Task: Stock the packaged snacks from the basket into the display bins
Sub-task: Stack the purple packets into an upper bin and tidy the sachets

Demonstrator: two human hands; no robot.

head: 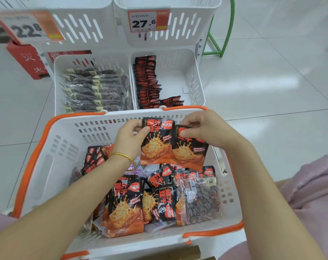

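- Head view: L hand (130, 136) pinches the top-left corner of a red-black snack packet (155, 145), thumb on the front; gold bangle (122, 155) on that wrist.
- R hand (202, 130) grips a second packet (189, 151) of the same kind by its top, thumb on the front.
- Both packets upright, touching side by side, held over the basket (52, 166).
- Basket: white w/ orange handles, just in front of the person. Inside lie loose packets (125, 207), same red-black print, and a clear pack (198, 199) of dark snack at right.
- Beyond it, lower right bin (193, 79): stocked row (146, 85) of the same packets along its left side, a few more at the front.
- Lower left bin (56, 85): rows of dark packs (95, 89).
- Upper bins carry price tags: 27.6 tag (144, 21), 22.8 tag (28, 29).
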